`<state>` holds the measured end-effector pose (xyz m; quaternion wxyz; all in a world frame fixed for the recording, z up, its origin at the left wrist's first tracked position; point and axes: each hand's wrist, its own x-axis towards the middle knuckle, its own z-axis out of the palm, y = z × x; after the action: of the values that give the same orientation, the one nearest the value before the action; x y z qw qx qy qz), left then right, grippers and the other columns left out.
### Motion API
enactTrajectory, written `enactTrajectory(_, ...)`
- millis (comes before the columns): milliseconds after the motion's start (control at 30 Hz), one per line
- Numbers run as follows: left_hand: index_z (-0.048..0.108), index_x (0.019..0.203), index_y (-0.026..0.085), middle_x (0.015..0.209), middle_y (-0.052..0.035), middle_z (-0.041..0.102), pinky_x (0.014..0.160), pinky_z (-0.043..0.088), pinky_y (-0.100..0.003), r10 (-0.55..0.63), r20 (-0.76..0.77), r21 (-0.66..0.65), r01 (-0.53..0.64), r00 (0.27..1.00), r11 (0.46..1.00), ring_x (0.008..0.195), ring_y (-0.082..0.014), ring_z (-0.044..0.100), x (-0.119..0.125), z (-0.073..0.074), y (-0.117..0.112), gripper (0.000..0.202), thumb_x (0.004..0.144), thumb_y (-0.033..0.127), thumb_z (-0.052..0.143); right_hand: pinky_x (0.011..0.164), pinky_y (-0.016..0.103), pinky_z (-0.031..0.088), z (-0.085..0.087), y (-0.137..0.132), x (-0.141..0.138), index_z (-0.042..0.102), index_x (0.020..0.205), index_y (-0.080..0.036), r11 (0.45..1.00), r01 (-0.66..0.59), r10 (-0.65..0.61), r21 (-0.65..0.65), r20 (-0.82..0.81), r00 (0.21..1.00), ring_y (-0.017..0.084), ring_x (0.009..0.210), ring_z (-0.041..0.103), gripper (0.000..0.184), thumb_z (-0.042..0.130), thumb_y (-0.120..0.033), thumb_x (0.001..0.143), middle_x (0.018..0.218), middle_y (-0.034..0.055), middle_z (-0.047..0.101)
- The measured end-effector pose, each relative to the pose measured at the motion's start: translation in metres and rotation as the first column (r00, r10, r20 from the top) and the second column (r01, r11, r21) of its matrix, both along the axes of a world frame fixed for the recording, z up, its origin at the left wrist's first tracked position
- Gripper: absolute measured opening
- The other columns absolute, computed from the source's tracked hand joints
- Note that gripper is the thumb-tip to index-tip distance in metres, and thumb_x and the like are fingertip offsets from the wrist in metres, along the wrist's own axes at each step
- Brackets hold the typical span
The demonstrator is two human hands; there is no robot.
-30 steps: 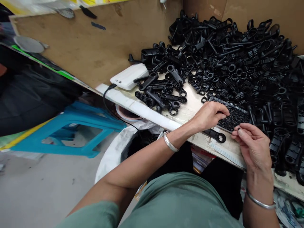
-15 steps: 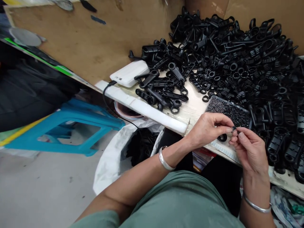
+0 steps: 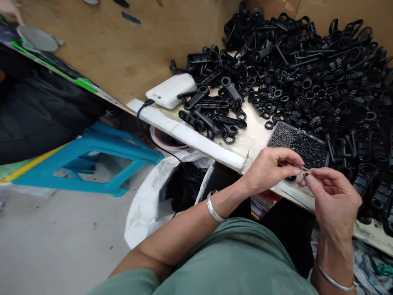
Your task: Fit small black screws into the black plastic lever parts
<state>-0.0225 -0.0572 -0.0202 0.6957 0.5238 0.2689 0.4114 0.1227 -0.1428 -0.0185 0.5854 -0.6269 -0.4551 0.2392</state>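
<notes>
My left hand (image 3: pixel 274 167) is closed in a pinch, thumb and forefinger meeting on a tiny dark piece too small to name. Fingertip to fingertip with it, my right hand (image 3: pixel 334 196) pinches a small black piece (image 3: pixel 306 174). Whether the two pieces are joined I cannot tell. Just beyond the hands lies a clear shallow box (image 3: pixel 327 154) filled with tiny black parts (image 3: pixel 290 139). A round black part (image 3: pixel 291 178) shows partly under my left hand, at the table's near edge.
Black plastic arms and rings (image 3: pixel 307 69) are heaped across the table. A white device (image 3: pixel 172 91) with a cable stands left of them, by a white edge strip (image 3: pixel 196 139). Below are an open white sack (image 3: pixel 141 209) and a blue stool (image 3: pixel 92 164).
My right hand has turned and shifted slightly right, its fingers less curled, and a small black piece now shows at its fingertips. The left hand keeps its pinch. The view has shifted slightly.
</notes>
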Motion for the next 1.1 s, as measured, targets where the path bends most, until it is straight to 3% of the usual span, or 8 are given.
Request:
enactTrajectory(200,0.072,0.079,0.012,0.078,-0.0020,0.071,0.071,0.054,-0.021,-0.019,-0.043,0.058,0.022,0.999,0.998,0.072,-0.0099,0.064,-0.004,0.000,0.000,0.009,0.072,0.006,0.073,0.062,0.028,0.064,0.009,0.000,-0.002,0.071,0.087,-0.021,1.000,-0.024,0.027,-0.020,0.158,0.987,0.016,0.062,0.071,0.015,0.080,-0.029,0.077,0.081,0.0017,0.074)
enactTrajectory(467,0.073,0.082,0.013,0.080,-0.0018,0.073,0.073,0.055,-0.021,-0.073,-0.115,0.177,0.093,0.991,0.980,0.076,-0.0112,0.067,-0.009,0.000,0.000,0.010,0.076,0.005,0.070,0.062,0.027,0.064,0.012,-0.001,0.002,0.070,0.088,-0.023,0.989,-0.133,0.142,-0.059,0.188,0.972,0.015,0.063,0.070,0.014,0.078,-0.030,0.079,0.080,0.0007,0.073)
enactTrajectory(667,0.074,0.083,0.013,0.082,-0.0026,0.075,0.076,0.056,-0.022,-0.085,-0.170,0.254,0.127,0.982,0.959,0.077,-0.0126,0.069,-0.013,0.001,-0.001,0.009,0.079,0.007,0.070,0.063,0.027,0.064,0.007,-0.001,0.008,0.070,0.093,-0.023,0.973,-0.215,0.224,-0.088,0.119,0.967,0.015,0.065,0.071,0.016,0.079,-0.028,0.081,0.082,0.0006,0.074)
enactTrajectory(933,0.075,0.085,0.014,0.088,-0.0025,0.078,0.081,0.057,-0.022,0.125,-0.199,0.393,-0.038,0.972,0.919,0.082,-0.0124,0.072,-0.011,-0.001,-0.011,0.009,0.082,0.007,0.070,0.061,0.022,0.055,0.003,-0.010,0.001,0.075,0.087,-0.021,0.973,-0.084,0.133,-0.216,0.221,0.966,0.011,0.057,0.065,0.014,0.070,-0.033,0.089,0.063,-0.0012,0.068)
enactTrajectory(1100,0.076,0.084,0.016,0.087,-0.0010,0.078,0.080,0.058,-0.019,0.272,-0.187,0.549,-0.129,0.944,0.826,0.079,-0.0109,0.073,-0.008,-0.008,-0.019,0.012,0.081,0.005,0.072,0.058,0.020,0.057,0.008,-0.010,-0.010,0.075,0.086,-0.019,0.976,-0.077,0.096,-0.203,0.085,0.992,0.010,0.055,0.064,0.015,0.070,-0.034,0.087,0.062,-0.0013,0.068)
